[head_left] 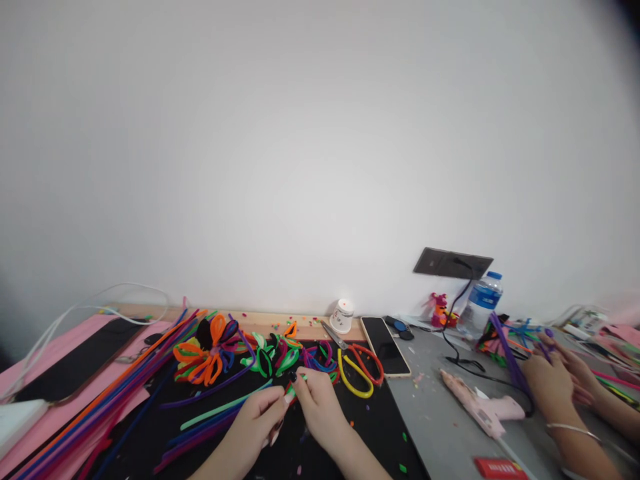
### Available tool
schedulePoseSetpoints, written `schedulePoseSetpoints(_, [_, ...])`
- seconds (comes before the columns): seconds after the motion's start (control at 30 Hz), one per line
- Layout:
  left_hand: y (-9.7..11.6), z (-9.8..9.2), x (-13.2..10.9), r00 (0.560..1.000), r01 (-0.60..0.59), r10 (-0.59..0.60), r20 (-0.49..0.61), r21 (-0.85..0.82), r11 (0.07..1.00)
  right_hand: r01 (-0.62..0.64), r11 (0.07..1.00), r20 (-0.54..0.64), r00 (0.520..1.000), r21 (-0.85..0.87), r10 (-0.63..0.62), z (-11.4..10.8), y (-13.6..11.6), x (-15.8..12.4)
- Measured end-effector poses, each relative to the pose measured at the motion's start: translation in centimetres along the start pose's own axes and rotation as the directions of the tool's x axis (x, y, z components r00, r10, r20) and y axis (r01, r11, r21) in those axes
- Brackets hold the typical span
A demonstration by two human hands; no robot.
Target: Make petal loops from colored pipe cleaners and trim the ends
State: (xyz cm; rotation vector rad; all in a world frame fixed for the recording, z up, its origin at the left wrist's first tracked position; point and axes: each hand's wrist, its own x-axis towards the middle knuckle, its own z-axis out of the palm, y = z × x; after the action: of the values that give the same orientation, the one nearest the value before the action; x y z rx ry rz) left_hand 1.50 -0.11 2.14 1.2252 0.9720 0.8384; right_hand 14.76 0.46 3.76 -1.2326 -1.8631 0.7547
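My left hand (257, 417) and my right hand (317, 403) meet low in the middle of the view, over a black mat (370, 417). Both pinch a small green pipe cleaner piece (291, 390) between their fingertips. A long light-green pipe cleaner (220, 407) lies just left of them. Behind the hands sit looped pipe cleaner flowers, an orange one (207, 353) and green and purple ones (280, 357).
Long pipe cleaners (115, 400) lie at the left on pink sheets. Scissors (357, 367), a phone (385, 343), a small white jar (343, 315), a pink glue gun (477, 403) and a water bottle (480, 303) stand to the right. Another person's hands (555, 380) work at far right.
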Motion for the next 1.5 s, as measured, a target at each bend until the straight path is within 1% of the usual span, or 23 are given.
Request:
schedulePoseSetpoints(0.1, [-0.2, -0.2, 0.1, 1.000, -0.008, 0.008, 0.001, -0.014, 1.000, -0.111, 0.970, 0.055, 0.993, 0.214, 0.101, 0.4, 0.6, -0.2])
schedulePoseSetpoints(0.17, [-0.3, -0.3, 0.2, 1.000, -0.002, 0.002, -0.001, -0.015, 1.000, -0.155, 0.949, 0.067, 0.988, 0.274, 0.142, 0.7, 1.1, -0.4])
schedulePoseSetpoints(0.27, [-0.5, -0.6, 0.3, 1.000, -0.023, 0.023, 0.004, 0.017, 1.000, -0.154, 0.956, 0.074, 0.987, 0.249, 0.139, 0.9, 1.3, -0.5])
schedulePoseSetpoints(0.43, [-0.3, -0.8, 0.4, 0.996, -0.085, 0.083, 0.033, 0.059, 0.995, -0.070, 0.987, 0.089, 0.994, 0.143, 0.058, 0.2, 0.9, -0.4])
schedulePoseSetpoints(0.6, [-0.3, -1.3, 0.6, 0.992, -0.074, 0.069, 0.102, 0.045, 0.996, -0.077, 0.971, 0.140, 0.989, 0.224, 0.046, -0.2, 0.6, -0.3])
schedulePoseSetpoints(0.67, [-0.5, -1.6, 0.7, 0.990, -0.079, 0.071, 0.124, 0.057, 0.995, -0.081, 0.967, 0.129, 0.990, 0.241, 0.051, -0.2, 0.6, -0.3])
schedulePoseSetpoints(0.73, [-0.6, -1.7, 0.8, 0.990, -0.087, 0.079, 0.117, 0.064, 0.994, -0.076, 0.971, 0.090, 0.994, 0.226, 0.057, 0.0, 0.8, -0.3])
schedulePoseSetpoints(0.83, [-0.6, -1.6, 0.8, 0.994, -0.091, 0.087, 0.064, 0.075, 0.993, -0.065, 0.986, 0.021, 0.998, 0.155, 0.062, 0.3, 0.9, -0.5])
schedulePoseSetpoints(0.9, [-0.4, -1.4, 0.7, 0.994, -0.109, 0.109, 0.011, 0.119, 0.987, -0.054, 0.995, -0.015, 0.998, 0.083, 0.055, 0.4, 0.9, -0.6])
schedulePoseSetpoints(1.0, [-0.1, -1.4, 0.4, 0.978, -0.175, 0.197, -0.067, 0.247, 0.953, -0.005, 0.998, -0.054, 0.999, -0.070, 0.001, 0.6, 0.5, -0.8])
schedulePoseSetpoints(1.07, [0.1, -1.6, 0.2, 0.958, -0.228, 0.274, -0.088, 0.348, 0.909, 0.024, 0.981, -0.072, 0.997, -0.193, -0.038, 0.7, 0.3, -0.9])
schedulePoseSetpoints(1.17, [0.0, -1.9, 0.2, 0.926, -0.301, 0.374, -0.056, 0.487, 0.820, 0.051, 0.937, -0.090, 0.992, -0.344, -0.087, 1.0, 0.3, -1.1])
schedulePoseSetpoints(1.3, [-0.1, -2.1, 0.4, 0.895, -0.346, 0.447, -0.004, 0.627, 0.698, 0.079, 0.866, -0.085, 0.987, -0.494, -0.138, 1.5, 0.4, -1.2])
schedulePoseSetpoints(1.4, [-0.3, -2.2, 0.3, 0.885, -0.344, 0.466, 0.007, 0.686, 0.642, 0.088, 0.837, -0.069, 0.986, -0.541, -0.149, 1.6, 0.4, -1.1])
schedulePoseSetpoints(1.5, [-0.4, -2.4, 0.2, 0.884, -0.330, 0.467, -0.001, 0.706, 0.626, 0.052, 0.850, -0.087, 0.990, -0.524, -0.115, 1.4, 0.5, -1.0])
